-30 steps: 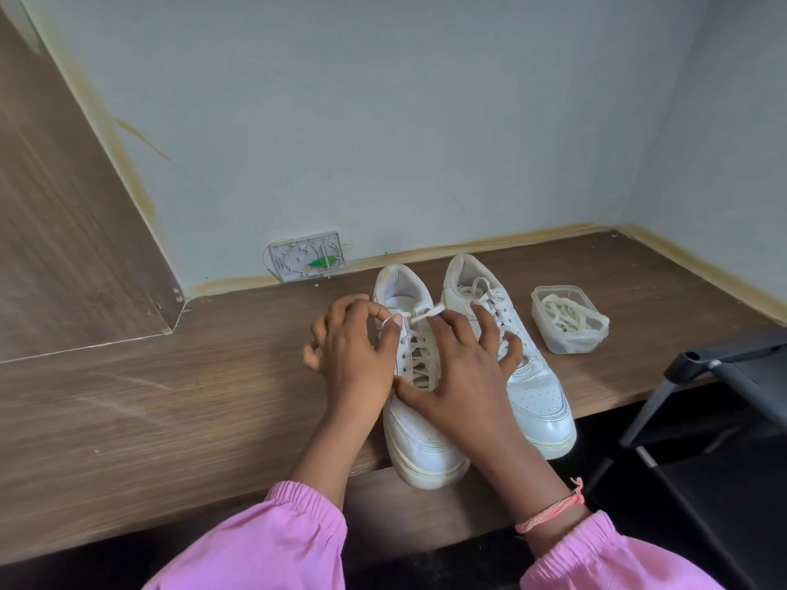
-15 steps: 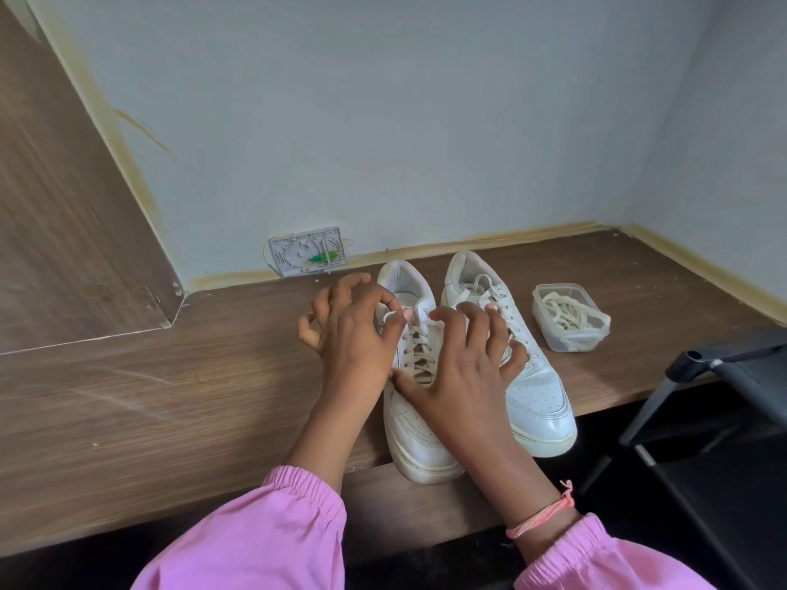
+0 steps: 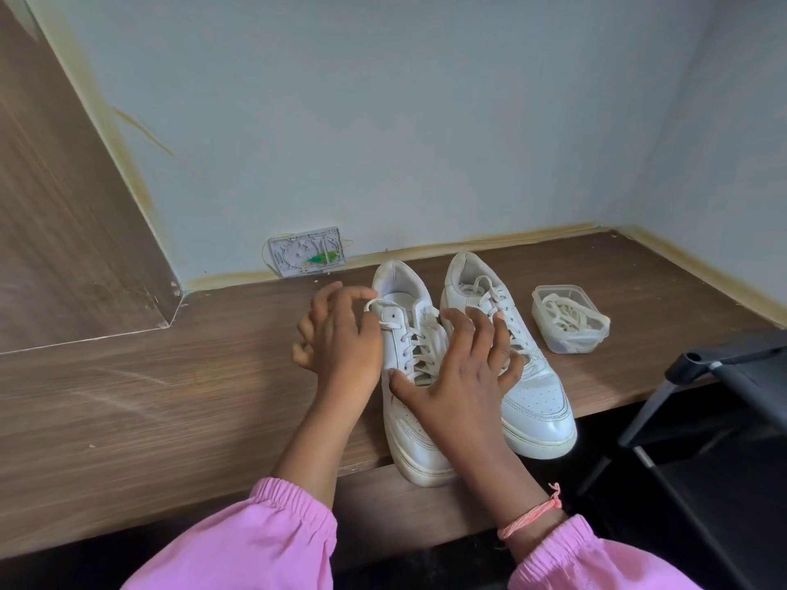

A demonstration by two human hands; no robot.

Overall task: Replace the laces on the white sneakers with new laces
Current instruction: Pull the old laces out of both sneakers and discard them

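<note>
Left hand [image 3: 340,338] has drawn the lace [image 3: 374,303] end out sideways; bow now undone. Grip: left pinches lace, right hand [image 3: 464,376] released, steadying the sneaker [image 3: 409,427]. Unlacing underway.

No readable text, labels or numbers anywhere

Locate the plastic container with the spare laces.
In the head view the clear plastic container sits on the wooden desk, at the right, just beyond the right-hand sneaker and near the wall corner.
</note>
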